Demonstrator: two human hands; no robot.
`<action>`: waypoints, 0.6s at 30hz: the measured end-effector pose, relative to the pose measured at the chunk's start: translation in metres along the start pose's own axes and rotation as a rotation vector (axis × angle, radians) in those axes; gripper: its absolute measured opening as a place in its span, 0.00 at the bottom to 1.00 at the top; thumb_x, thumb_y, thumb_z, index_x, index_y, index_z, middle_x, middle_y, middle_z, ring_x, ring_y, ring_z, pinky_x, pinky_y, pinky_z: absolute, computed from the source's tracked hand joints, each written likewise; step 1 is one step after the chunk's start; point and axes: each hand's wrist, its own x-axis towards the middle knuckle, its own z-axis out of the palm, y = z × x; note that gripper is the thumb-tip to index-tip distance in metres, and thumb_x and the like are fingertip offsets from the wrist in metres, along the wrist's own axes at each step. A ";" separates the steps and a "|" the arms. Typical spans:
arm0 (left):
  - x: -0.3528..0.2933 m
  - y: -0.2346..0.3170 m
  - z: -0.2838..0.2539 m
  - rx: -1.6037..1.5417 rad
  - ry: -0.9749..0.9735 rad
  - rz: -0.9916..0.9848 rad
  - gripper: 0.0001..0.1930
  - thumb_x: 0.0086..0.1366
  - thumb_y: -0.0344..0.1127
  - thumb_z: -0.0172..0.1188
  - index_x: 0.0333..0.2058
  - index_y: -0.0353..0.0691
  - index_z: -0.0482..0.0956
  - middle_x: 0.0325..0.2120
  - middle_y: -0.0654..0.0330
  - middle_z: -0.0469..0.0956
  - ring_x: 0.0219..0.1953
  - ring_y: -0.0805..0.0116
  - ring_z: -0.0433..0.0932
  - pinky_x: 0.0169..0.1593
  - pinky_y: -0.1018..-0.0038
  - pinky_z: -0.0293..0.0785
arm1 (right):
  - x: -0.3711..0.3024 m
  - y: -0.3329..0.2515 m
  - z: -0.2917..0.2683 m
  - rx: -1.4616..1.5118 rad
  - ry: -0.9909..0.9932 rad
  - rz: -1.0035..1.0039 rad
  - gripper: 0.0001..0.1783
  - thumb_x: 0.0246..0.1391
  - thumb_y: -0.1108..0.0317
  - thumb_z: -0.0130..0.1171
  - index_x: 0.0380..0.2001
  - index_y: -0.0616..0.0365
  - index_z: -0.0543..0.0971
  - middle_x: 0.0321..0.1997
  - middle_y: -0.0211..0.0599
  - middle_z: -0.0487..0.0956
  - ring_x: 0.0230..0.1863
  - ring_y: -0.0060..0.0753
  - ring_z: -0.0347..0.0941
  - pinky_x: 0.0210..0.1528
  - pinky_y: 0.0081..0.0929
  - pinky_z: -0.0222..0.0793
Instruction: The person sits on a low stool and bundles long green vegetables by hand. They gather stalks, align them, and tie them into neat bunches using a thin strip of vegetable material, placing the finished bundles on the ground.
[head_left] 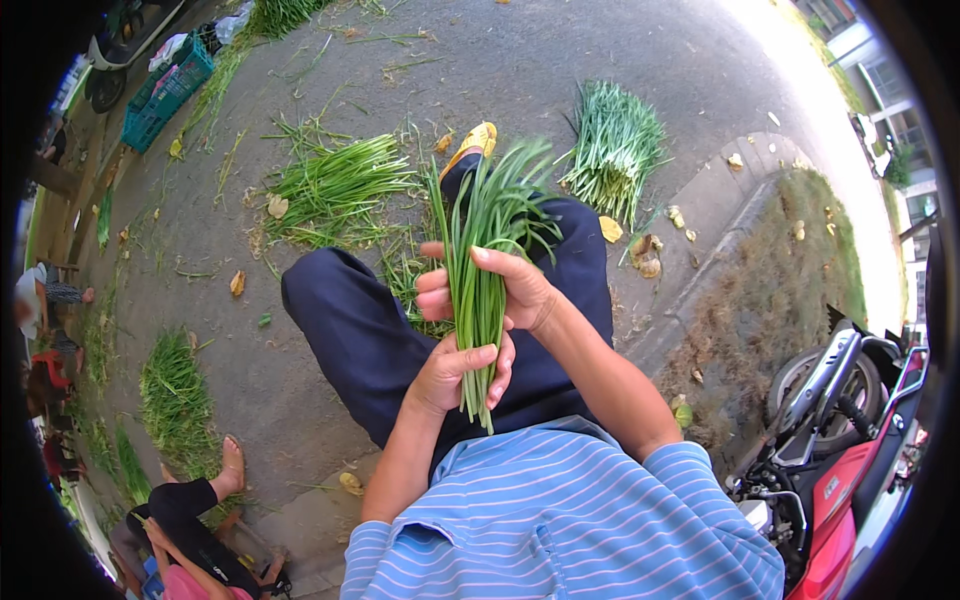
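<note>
A bunch of long green garlic chives (478,300) is held upright over my lap, its leaf tips spreading at the far end and blurred by motion. My left hand (455,372) grips the pale stems near the lower end, thumb across the front. Higher up, my right hand (524,288) cups the middle of the bunch, with the thumb in front and fingertips showing past its left side. A loose pile of chives (345,190) lies on the ground at the left beyond my knee. At the right, a tidier stack of chives (612,145) has its pale ends toward me.
More greens (178,400) lie on the pavement at the left, near a seated person's bare foot (231,468). A teal crate (168,95) stands at the far left. A kerb (690,265) borders dry grass at the right, and a red motorcycle (835,490) is parked close by.
</note>
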 end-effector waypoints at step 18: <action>0.066 -0.048 -0.018 0.936 0.137 0.540 0.29 0.44 0.26 0.74 0.47 0.39 0.74 0.48 0.61 0.71 0.51 0.68 0.70 0.51 0.71 0.72 | -0.077 -0.029 0.018 -1.422 0.142 -0.316 0.13 0.44 0.65 0.64 0.34 0.57 0.79 0.32 0.34 0.78 0.33 0.30 0.75 0.36 0.27 0.71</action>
